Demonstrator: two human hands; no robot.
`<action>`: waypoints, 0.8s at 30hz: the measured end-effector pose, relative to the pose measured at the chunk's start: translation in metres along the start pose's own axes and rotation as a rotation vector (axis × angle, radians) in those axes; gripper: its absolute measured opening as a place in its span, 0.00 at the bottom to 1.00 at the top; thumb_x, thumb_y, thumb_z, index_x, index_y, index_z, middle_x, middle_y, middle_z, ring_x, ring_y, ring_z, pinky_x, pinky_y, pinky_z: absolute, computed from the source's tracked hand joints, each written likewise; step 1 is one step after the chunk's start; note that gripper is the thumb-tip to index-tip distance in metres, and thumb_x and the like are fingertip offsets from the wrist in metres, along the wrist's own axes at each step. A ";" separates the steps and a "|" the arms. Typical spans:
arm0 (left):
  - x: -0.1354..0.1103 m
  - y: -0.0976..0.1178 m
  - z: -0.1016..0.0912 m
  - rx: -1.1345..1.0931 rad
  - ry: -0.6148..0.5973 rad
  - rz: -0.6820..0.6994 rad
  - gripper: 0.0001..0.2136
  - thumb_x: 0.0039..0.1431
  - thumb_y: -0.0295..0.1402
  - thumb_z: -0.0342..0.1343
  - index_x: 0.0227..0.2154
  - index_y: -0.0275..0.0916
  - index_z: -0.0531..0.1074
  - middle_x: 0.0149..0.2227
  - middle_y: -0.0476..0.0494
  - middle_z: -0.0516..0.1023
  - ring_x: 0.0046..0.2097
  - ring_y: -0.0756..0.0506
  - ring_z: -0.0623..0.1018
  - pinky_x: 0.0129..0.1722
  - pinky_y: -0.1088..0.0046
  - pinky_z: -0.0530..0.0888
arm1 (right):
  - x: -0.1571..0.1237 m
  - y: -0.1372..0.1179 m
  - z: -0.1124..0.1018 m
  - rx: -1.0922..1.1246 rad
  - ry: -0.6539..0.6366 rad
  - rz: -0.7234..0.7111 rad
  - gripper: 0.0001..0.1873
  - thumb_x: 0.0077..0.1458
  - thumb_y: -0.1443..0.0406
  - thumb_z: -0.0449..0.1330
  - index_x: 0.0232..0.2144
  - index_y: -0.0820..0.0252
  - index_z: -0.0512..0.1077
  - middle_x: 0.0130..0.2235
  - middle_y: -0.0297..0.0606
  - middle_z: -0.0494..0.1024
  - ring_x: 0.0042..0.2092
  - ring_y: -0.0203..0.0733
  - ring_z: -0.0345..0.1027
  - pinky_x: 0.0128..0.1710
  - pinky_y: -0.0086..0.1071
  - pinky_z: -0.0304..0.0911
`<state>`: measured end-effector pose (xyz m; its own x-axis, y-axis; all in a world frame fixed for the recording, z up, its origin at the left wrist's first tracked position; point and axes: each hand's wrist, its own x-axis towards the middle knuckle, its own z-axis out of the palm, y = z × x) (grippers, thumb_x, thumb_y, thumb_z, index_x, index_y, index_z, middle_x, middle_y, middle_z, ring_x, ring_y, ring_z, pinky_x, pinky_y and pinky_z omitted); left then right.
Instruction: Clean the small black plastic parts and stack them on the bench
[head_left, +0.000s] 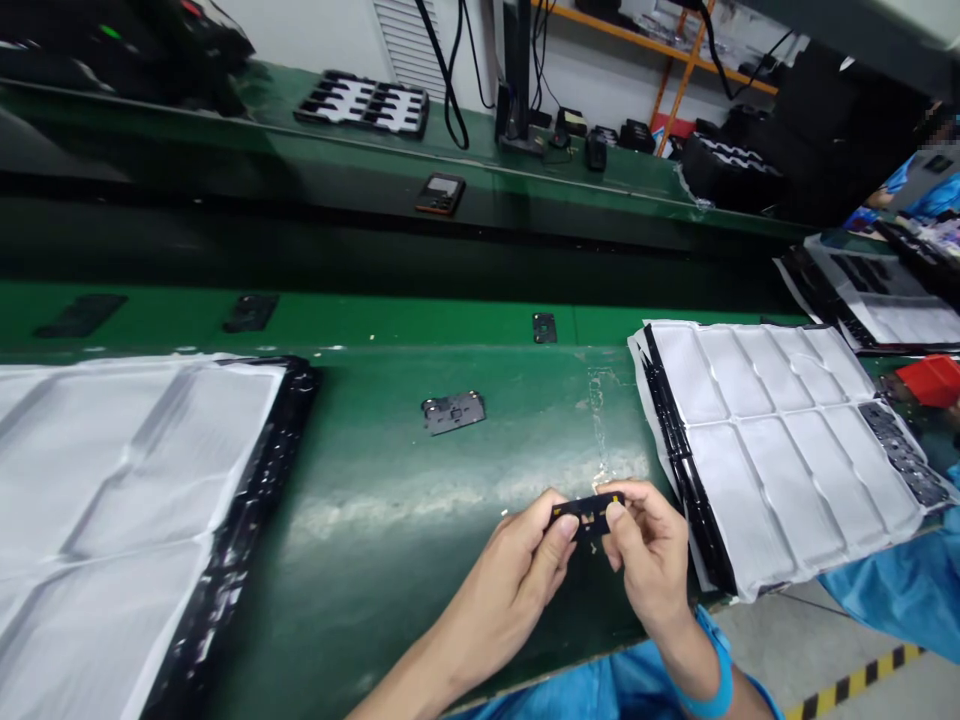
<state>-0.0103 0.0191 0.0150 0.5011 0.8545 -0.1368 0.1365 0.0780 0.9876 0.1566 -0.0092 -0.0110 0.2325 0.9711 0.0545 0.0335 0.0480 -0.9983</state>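
Note:
Both my hands hold one small flat black part (587, 513) with yellow marks, just above the near edge of the green bench (390, 500). My left hand (525, 555) pinches its left end, fingers closed. My right hand (649, 550) pinches its right end; a blue band circles that wrist. A similar grey-black part (453, 411) lies alone on the bench, farther from me and a little left.
A black tray under white liner (780, 440) sits right of my hands, another large one (127, 500) at left. Beyond runs a green conveyor (375, 318) with small dark parts, and a phone-like device (440, 192) on the far bench. A person in blue is at far right.

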 end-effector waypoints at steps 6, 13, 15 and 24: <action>-0.006 -0.006 0.002 -0.069 -0.034 -0.037 0.20 0.75 0.54 0.44 0.33 0.43 0.61 0.28 0.53 0.63 0.29 0.49 0.64 0.29 0.74 0.66 | -0.002 0.000 -0.001 0.026 -0.039 0.002 0.17 0.69 0.53 0.62 0.37 0.60 0.78 0.17 0.24 0.65 0.16 0.31 0.59 0.16 0.24 0.53; -0.011 -0.010 -0.003 -0.008 -0.034 -0.021 0.20 0.75 0.52 0.43 0.34 0.43 0.64 0.28 0.52 0.65 0.30 0.47 0.66 0.27 0.75 0.64 | -0.005 0.001 -0.002 0.042 -0.086 0.019 0.17 0.69 0.53 0.62 0.38 0.60 0.79 0.18 0.26 0.68 0.16 0.32 0.63 0.17 0.25 0.55; -0.013 -0.009 -0.004 0.013 -0.030 -0.016 0.19 0.76 0.51 0.42 0.34 0.43 0.65 0.30 0.50 0.67 0.31 0.47 0.68 0.27 0.75 0.65 | -0.006 0.001 -0.001 0.041 -0.091 0.020 0.17 0.69 0.53 0.62 0.37 0.60 0.78 0.17 0.25 0.67 0.15 0.32 0.62 0.17 0.24 0.55; -0.017 -0.008 -0.007 0.060 -0.007 -0.011 0.17 0.76 0.47 0.44 0.34 0.43 0.67 0.30 0.50 0.70 0.32 0.45 0.71 0.31 0.73 0.69 | -0.010 -0.001 0.001 -0.001 -0.068 0.067 0.20 0.67 0.50 0.63 0.34 0.60 0.78 0.16 0.24 0.65 0.13 0.31 0.62 0.15 0.23 0.53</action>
<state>-0.0254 0.0075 0.0104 0.5057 0.8499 -0.1481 0.1923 0.0562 0.9797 0.1532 -0.0191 -0.0101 0.1677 0.9857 -0.0137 0.0214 -0.0175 -0.9996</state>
